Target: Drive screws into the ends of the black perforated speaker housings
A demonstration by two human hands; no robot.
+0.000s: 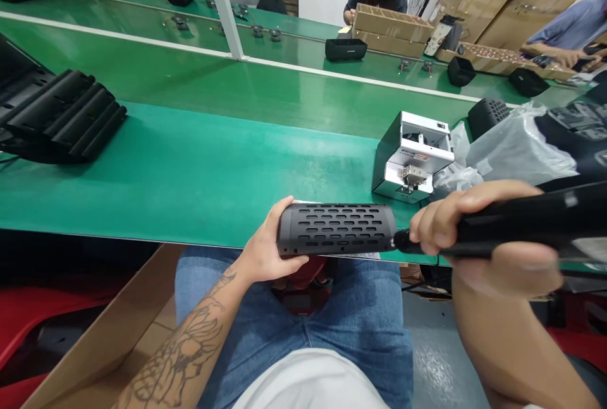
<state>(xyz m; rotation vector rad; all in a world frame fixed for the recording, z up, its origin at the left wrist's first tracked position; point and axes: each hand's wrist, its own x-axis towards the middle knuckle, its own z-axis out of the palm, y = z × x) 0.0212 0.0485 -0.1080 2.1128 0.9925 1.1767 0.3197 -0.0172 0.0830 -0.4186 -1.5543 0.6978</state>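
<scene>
At the bench's near edge, a black slotted speaker housing [336, 229] lies lengthwise. My left hand [265, 241] is closed around its left end, thumb below and fingers above. My right hand [488, 232] grips a black electric screwdriver [531, 222], held level. The driver's tip meets the right end of the housing at a corner, where a small shiny spot shows. Just behind stands a white and black screw feeder [412, 156], close to the fingers of my right hand.
Stacked black housings [61, 115] sit at the left on the green bench [227, 169]. Clear plastic bags [521, 143] and black parts crowd the right. Beyond a white rail [294, 71], black shells [346, 49] rest on the line, with co-workers and cardboard boxes [393, 26] behind.
</scene>
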